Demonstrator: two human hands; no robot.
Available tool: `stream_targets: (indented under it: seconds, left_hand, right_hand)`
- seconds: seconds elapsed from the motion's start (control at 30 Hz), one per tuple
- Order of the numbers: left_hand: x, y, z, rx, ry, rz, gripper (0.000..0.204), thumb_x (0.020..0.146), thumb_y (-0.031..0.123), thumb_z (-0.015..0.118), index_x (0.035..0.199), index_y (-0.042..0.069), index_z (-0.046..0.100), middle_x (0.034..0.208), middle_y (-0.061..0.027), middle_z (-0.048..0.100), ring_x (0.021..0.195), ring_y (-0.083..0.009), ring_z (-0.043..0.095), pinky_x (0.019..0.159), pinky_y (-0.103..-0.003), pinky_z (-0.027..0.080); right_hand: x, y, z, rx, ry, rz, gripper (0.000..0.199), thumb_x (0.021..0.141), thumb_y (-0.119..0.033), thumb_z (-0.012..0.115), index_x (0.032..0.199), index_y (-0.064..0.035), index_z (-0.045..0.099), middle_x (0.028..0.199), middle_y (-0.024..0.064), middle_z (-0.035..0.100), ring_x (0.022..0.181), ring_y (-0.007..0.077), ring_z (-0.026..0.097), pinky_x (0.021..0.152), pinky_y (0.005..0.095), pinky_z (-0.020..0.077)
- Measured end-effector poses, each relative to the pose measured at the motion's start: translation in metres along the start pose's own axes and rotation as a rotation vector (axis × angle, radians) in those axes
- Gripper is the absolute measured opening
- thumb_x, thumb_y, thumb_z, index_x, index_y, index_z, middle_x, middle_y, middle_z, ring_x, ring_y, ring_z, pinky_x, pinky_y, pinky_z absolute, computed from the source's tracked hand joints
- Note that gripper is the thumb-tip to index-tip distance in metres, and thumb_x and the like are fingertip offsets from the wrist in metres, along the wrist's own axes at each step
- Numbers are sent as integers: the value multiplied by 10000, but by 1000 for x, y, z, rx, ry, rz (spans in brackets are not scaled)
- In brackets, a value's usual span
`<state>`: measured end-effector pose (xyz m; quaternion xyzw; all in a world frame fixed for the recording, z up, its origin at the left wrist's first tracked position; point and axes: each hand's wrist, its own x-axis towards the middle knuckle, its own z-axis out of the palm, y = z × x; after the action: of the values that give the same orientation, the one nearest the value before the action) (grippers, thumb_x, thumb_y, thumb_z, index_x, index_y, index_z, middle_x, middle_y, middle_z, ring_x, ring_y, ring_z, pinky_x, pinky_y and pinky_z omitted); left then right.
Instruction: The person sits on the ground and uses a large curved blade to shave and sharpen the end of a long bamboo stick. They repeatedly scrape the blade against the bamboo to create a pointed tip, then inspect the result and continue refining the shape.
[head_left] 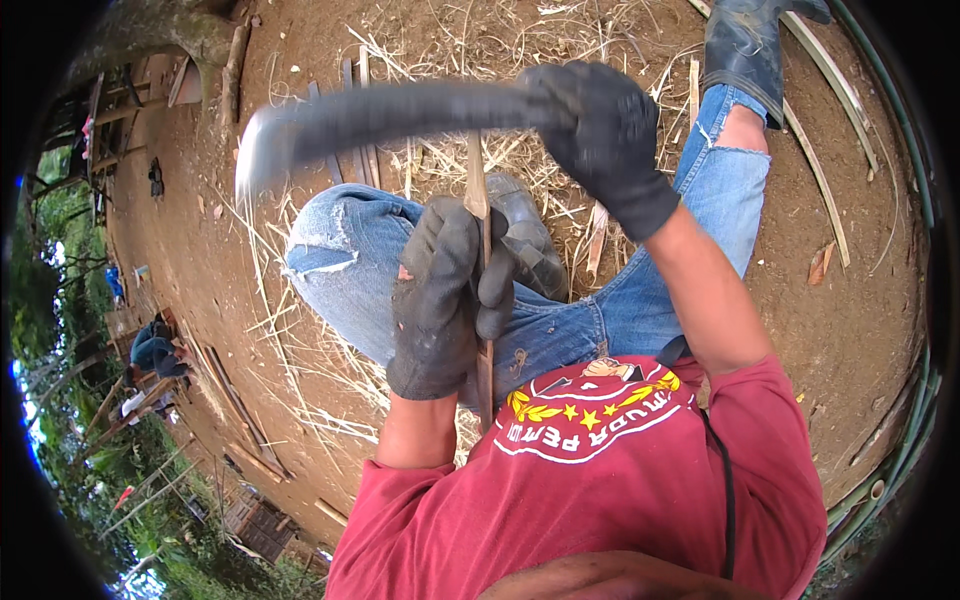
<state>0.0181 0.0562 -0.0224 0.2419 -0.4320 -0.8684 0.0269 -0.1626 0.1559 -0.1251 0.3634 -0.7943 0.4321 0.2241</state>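
Observation:
In my right hand (605,140), in a dark glove, I grip the handle of a machete (400,110). Its broad dark blade stretches left, smeared by motion, with a bright tip at the far left. My left hand (440,285), in a worn grey-black glove, is closed round a narrow strip of wood or bamboo (477,190). The strip stands roughly lengthwise in front of my body, its pale, freshly cut upper part showing above the fist. Its lower end runs down to my red shirt. The blade passes above the strip's top; whether they touch I cannot tell.
Pale shavings (380,60) and split strips litter the brown soil round my legs (350,250). Long curved strips (820,190) lie at the right, beside green poles (900,460) along the rim. Farther left, another person (155,350) is near some timber, with greenery behind.

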Motion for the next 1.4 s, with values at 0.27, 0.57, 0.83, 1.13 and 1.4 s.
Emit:
stream_targets:
  seconds: [0.27, 0.57, 0.83, 1.13, 1.4]
  left_hand:
    - [6, -3, 9, 52, 110, -8, 239, 998, 250, 568, 1051, 28, 498, 733, -92, 598, 556, -112, 529, 562, -243, 477]
    - [5, 0, 2, 18, 64, -14, 321, 944, 148, 645, 1138, -7, 442, 942, -134, 625, 772, -129, 571, 712, -287, 509]
    - [-4, -3, 4, -38, 206, -93, 314, 924, 166, 650, 1178, 8, 553, 925, -109, 621, 693, -136, 567, 509, -226, 423]
    - [9, -7, 9, 33, 151, 93, 367, 927, 137, 639, 1259, 26, 528, 798, -70, 586, 604, -107, 496, 492, -218, 399]
    - [4, 1, 0, 82, 50, 14, 740, 920, 262, 634, 1518, 29, 267, 933, -80, 568, 599, -103, 508, 452, -185, 388]
  right_hand:
    - [19, 10, -23, 378, -228, 516, 206, 875, -227, 590, 930, -111, 751, 574, 43, 590, 525, 115, 563, 534, 299, 450]
    - [-12, -25, -42, 495, -334, 584, 196, 843, -167, 612, 964, -61, 724, 735, 114, 674, 632, 193, 644, 570, 316, 477]
    - [-17, -65, -55, 47, -340, 86, 450, 687, -351, 745, 1070, -132, 657, 774, 65, 584, 756, 264, 617, 695, 424, 476]
    - [-7, -38, -25, -184, -261, 16, 378, 808, -341, 729, 1141, -167, 680, 896, 77, 655, 819, 271, 634, 734, 429, 467]
    - [21, -2, -42, -22, -247, 514, 224, 882, -243, 687, 998, -51, 699, 803, 148, 701, 709, 297, 694, 632, 386, 545]
